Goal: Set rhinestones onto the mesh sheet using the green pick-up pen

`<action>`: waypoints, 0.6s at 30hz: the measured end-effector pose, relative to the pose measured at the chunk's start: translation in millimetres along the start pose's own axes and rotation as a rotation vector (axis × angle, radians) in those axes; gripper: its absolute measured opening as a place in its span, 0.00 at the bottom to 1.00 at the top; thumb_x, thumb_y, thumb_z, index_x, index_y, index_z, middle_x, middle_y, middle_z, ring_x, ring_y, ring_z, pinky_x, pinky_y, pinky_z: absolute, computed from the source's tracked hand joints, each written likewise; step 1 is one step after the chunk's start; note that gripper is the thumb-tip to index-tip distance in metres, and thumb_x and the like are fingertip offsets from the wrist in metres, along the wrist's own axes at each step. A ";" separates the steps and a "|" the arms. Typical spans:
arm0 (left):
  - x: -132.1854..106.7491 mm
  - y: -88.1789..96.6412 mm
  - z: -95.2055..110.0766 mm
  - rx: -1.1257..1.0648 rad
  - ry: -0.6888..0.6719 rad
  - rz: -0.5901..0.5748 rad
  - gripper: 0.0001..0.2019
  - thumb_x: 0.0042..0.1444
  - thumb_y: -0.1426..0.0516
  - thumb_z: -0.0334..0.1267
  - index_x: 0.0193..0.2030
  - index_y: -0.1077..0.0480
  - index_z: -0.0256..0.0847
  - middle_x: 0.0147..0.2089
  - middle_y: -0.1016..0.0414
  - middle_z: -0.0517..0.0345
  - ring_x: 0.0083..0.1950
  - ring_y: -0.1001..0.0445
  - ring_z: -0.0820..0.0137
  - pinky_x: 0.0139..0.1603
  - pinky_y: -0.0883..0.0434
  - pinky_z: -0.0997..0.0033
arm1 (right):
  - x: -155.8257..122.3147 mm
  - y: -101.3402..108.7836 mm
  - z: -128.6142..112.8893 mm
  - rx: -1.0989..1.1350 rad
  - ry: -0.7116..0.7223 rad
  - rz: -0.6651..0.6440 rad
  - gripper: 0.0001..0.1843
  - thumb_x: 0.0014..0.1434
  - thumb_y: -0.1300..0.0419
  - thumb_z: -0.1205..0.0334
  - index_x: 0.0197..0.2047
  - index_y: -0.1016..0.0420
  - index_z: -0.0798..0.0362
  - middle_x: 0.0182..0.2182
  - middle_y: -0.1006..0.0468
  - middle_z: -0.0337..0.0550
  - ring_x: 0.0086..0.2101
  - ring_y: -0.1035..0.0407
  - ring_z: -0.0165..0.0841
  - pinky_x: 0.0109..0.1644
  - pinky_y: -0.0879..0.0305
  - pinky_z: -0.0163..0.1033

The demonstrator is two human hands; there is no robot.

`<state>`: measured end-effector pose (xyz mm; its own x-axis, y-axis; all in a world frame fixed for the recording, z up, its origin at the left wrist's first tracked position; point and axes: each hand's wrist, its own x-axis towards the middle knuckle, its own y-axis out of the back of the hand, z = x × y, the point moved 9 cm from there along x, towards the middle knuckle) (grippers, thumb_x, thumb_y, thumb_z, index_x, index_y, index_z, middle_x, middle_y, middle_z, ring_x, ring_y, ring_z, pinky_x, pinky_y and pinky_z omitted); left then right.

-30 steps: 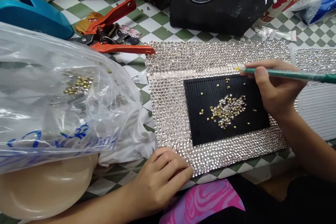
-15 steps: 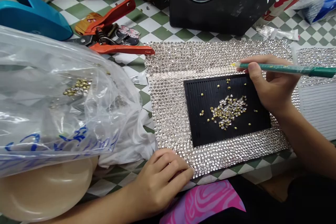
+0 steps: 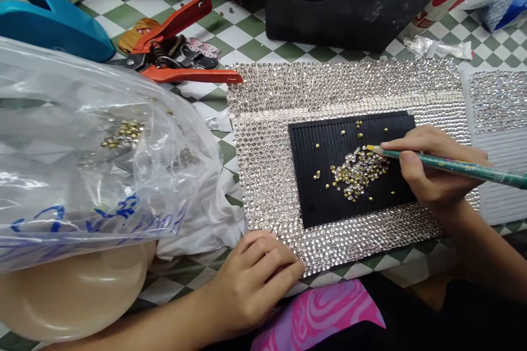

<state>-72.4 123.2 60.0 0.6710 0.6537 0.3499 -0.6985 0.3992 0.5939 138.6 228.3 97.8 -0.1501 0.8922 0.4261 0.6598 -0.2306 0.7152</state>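
Note:
My right hand pinches a green pencil with a yellow tip. The tip is at the upper edge of a pile of small clear-and-gold rhinestones on a black ridged tray. Under that tray lies a sheet covered with rows of silver rhinestones. My left hand has its fingers curled over the sheet's near left corner; its fingertips are partly hidden. Several loose stones are scattered around the pile. Whether a stone clings to the pencil tip is too small to tell.
At left lies a clear plastic bag holding gold stones, beside a beige bowl. Orange-handled pliers touch the sheet's far left corner. Behind stand a black box and a blue tape dispenser. A second, partly studded sheet lies right.
My right hand has moved the pencil toward me, from the sheet's upper rhinestone rows to the pile on the tray. My left hand has stayed at the corner.

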 end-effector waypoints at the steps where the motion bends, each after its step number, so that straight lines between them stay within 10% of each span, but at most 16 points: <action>1: -0.1 -0.3 0.0 0.001 0.000 -0.002 0.12 0.59 0.53 0.23 0.41 0.29 0.31 0.37 0.29 0.53 0.39 0.37 0.69 0.47 0.41 0.64 | 0.0 -1.2 -0.1 0.006 0.005 -0.012 0.21 0.46 0.43 0.72 0.39 0.24 0.37 0.24 0.25 0.32 0.24 0.36 0.30 0.30 0.39 0.42; 18: -0.8 -0.2 1.1 0.003 -0.001 -0.002 0.11 0.59 0.53 0.24 0.42 0.30 0.31 0.37 0.29 0.53 0.39 0.37 0.69 0.47 0.41 0.63 | 48.1 -9.3 33.6 -0.023 -0.063 0.027 0.08 0.55 0.45 0.66 0.35 0.25 0.55 0.30 0.23 0.41 0.33 0.27 0.31 0.39 0.31 0.41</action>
<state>-72.5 121.9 60.4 0.6724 0.6522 0.3498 -0.6967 0.3983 0.5966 149.9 286.4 93.0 -0.0847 0.9080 0.4102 0.6455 -0.2637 0.7168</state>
